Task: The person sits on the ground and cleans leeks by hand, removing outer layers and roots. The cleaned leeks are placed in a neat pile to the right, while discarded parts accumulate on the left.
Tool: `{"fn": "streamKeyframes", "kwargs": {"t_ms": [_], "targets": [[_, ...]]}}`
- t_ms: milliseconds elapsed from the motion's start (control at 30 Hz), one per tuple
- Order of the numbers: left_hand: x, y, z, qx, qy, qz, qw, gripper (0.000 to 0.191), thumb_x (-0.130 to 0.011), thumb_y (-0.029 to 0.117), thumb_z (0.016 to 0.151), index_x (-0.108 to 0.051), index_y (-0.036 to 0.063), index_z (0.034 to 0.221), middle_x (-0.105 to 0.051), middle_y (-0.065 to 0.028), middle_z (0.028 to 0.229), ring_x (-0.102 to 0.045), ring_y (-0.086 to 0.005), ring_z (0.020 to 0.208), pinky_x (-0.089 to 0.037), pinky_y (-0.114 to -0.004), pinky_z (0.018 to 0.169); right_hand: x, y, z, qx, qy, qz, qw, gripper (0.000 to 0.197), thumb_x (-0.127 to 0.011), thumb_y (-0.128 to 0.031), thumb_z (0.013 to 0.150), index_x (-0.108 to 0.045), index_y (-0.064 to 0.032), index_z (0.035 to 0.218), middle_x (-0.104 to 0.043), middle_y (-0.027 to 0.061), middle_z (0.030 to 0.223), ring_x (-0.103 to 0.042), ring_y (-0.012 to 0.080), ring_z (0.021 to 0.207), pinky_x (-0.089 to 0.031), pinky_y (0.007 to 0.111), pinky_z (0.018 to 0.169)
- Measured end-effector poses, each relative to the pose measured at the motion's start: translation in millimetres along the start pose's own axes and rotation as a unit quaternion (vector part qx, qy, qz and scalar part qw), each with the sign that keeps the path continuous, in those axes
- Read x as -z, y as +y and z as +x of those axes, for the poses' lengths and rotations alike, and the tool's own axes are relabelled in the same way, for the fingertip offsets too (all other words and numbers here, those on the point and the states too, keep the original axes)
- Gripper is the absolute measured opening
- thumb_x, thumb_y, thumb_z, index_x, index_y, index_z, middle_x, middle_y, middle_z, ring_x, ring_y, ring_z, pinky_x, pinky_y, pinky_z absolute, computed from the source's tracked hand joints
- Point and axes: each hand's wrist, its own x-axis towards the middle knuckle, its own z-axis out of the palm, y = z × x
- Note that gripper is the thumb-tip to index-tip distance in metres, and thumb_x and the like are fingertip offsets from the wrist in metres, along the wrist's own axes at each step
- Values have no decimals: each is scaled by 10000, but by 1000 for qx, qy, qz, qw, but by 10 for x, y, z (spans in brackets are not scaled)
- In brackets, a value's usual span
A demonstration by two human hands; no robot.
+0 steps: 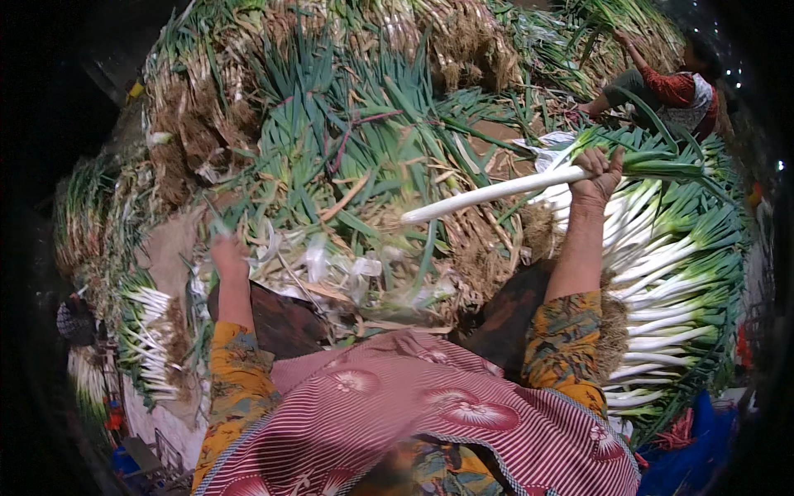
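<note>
My right hand [597, 175] grips a long green onion [490, 197] where its white shaft turns to green leaves. The onion lies almost level in the air, its root end toward the middle and its leaves trailing right. My left hand [229, 255] is apart from it at the left, blurred, above my knee. A pale green streak rises by its fingers, and I cannot tell whether it is a leaf held there. Under my right forearm spreads a large pile of clean white-stemmed green onions [657, 316], roots toward me.
Untrimmed green onions with dry roots [384, 118] are heaped ahead. Peeled skins and leaf scraps [347, 266] litter the ground between my knees. A smaller onion pile [155, 341] lies at left. Another person [676, 93] sits at the far right. Blue material [698, 452] lies at lower right.
</note>
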Motion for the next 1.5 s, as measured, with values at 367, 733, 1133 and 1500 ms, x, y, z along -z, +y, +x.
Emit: {"fn": "streamKeyframes", "kwargs": {"t_ms": [367,733,1133,1500], "targets": [[-1995,108,-2046,0,-549,198,812,288,-602,247,785,-558,17,952,-599,-57,736,-559,-104,588,-459,-242,537,-131,561,93,-147,-165,62,973,428,-656,-353,759,-468,-1,914,-343,-43,537,-354,78,431,-317,208,465],[-2070,-203,-2141,-391,-311,286,818,159,-527,174,819,-570,22,822,-556,-210,662,-564,-347,625,-436,-394,561,-60,826,94,98,210,-228,946,396,-390,-460,889,-437,-71,945,-434,48,682,-418,145,512,-362,321,441],[-1557,38,-1682,84,-232,-279,928,155,-424,210,916,-411,59,883,-308,8,538,-311,-111,436,-410,-282,473,6,694,57,-48,-68,-75,994,791,-134,-713,788,-479,-10,895,-324,-24,554,-286,72,451,-253,223,390],[-769,-396,-636,-256,-329,351,839,289,-464,204,862,-613,-36,799,-620,-149,844,-584,-215,767,-448,-311,631,-56,704,149,23,93,-191,977,724,-126,-663,828,-476,-29,838,-336,-24,521,-328,104,436,-293,244,388]]}}
